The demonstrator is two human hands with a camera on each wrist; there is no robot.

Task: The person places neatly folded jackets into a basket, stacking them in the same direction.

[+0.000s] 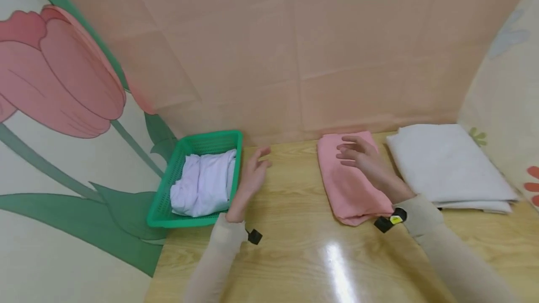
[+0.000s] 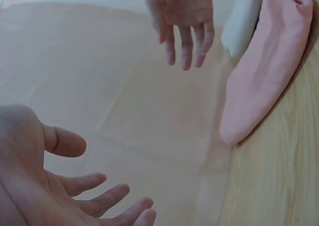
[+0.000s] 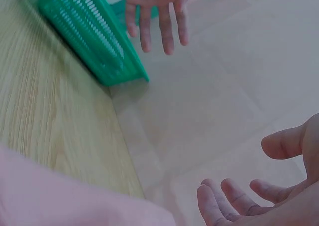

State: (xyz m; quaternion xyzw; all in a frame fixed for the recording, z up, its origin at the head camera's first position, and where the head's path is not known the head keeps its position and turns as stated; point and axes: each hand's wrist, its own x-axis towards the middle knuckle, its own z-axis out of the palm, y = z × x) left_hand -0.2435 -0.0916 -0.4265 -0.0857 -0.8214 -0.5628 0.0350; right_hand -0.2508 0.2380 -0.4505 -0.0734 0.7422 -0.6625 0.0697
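Note:
My left hand (image 1: 252, 174) hovers beside the right rim of a green plastic basket (image 1: 168, 222), its fingers loosely spread and holding nothing. Folded white cloth (image 1: 206, 183) lies inside that basket. Over a folded pink cloth (image 1: 345, 186) on the table is my right hand (image 1: 366, 160), fingers relaxed, with nothing in it. In the left wrist view the pink cloth (image 2: 269, 61) shows at the right, apart from both hands. The right wrist view shows the basket (image 3: 89, 36) near the left hand (image 3: 157, 11), and the palms face each other.
A stack of folded white cloth (image 1: 450, 167) lies right of the pink one. The wooden table (image 1: 290, 247) meets a pinkish covered wall (image 1: 252, 50) at the back. Side panels with flower prints (image 1: 76, 74) stand left and right.

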